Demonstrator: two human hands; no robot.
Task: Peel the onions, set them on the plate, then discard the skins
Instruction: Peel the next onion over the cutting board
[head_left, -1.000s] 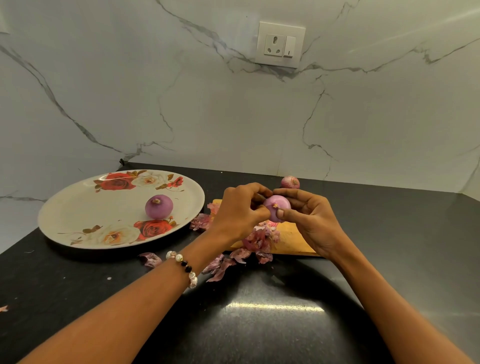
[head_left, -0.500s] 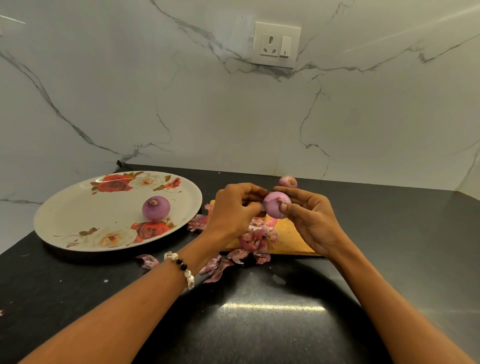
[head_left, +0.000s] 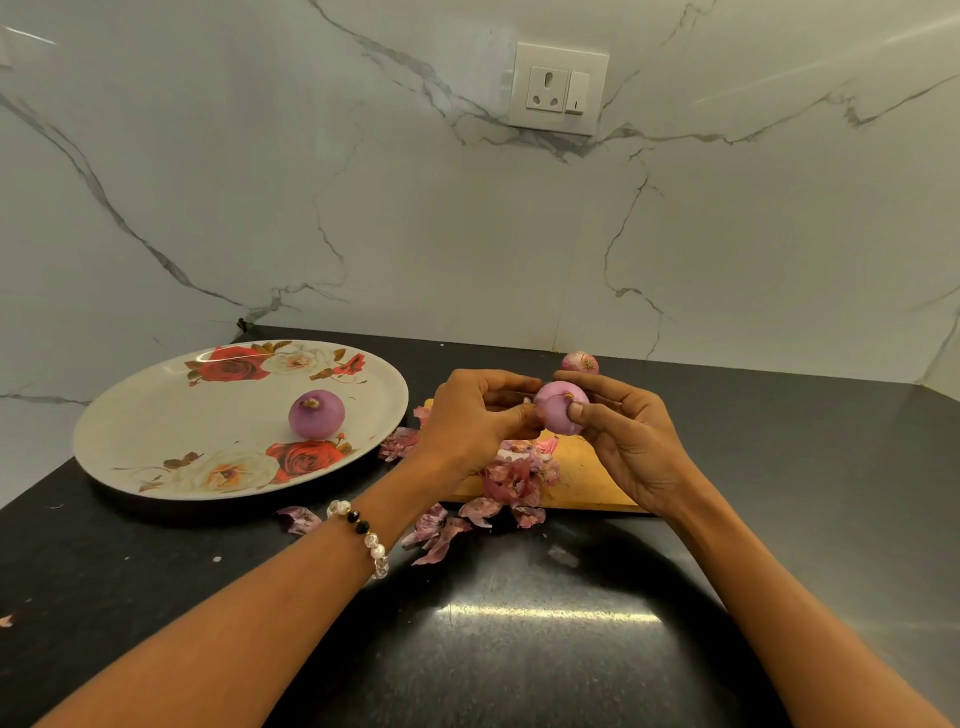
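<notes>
Both hands hold one pink onion (head_left: 560, 410) above the wooden cutting board (head_left: 582, 478). My right hand (head_left: 631, 441) cups it, thumb on its front. My left hand (head_left: 475, 421) grips its left side with curled fingers, pinching at the skin. A peeled purple onion (head_left: 317, 414) sits on the floral plate (head_left: 156, 415) at the left. Another onion (head_left: 580, 362) with skin on lies behind my hands near the wall. Loose onion skins (head_left: 511, 480) are heaped on the board and spill onto the black counter (head_left: 519, 649).
A marble backsplash (head_left: 415, 208) with a wall socket (head_left: 558, 88) rises behind the counter. Stray skin bits (head_left: 298, 519) lie on the counter in front of the plate. A side wall closes off the right end of the counter.
The held onion has been turned slightly between both hands, its root end now facing up toward me. The hands stay over the board.
</notes>
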